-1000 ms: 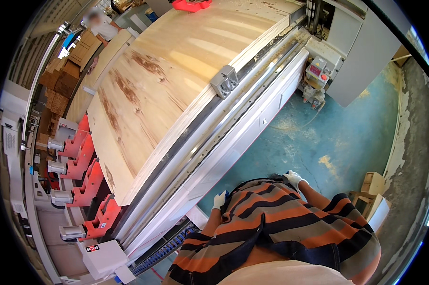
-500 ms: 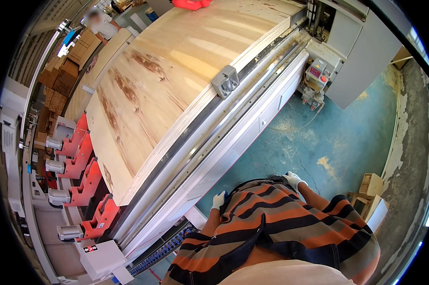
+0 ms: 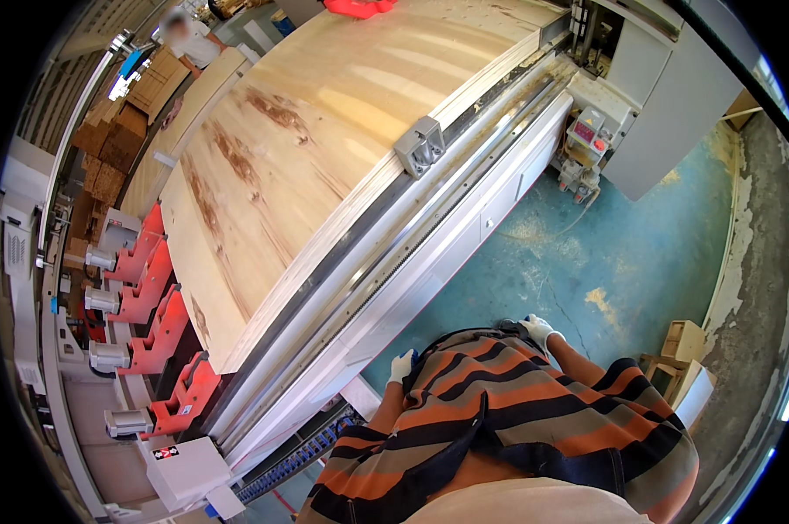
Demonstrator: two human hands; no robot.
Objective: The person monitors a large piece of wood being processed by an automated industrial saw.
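Observation:
My left hand [image 3: 401,366], in a white glove with some blue at the fingers, hangs beside the front of my striped shirt [image 3: 490,358]. Its fingers are curled, and whatever lies inside them is hidden. Farther right, my right hand [image 3: 539,331] wears a white glove too and sits at the shirt's far edge, fingers bent inward by a dark bundle [image 3: 503,328]. What it grips, if anything, cannot be made out. Both hands are apart from the large machine bed to the left, where a stack of plywood sheets [image 3: 324,131] lies.
A grey metal block [image 3: 420,147] stands against the plywood's edge, beside a long rail [image 3: 385,271]. Several red clamps [image 3: 180,397] line the near left end. A small pump unit [image 3: 584,144] is at the far right. Wooden boxes [image 3: 681,341] stand by the wall. Another person [image 3: 193,44] is far left.
The view has shifted very slightly, so the machine and plywood sit a little farther right at the far end. My hands keep their places and shape.

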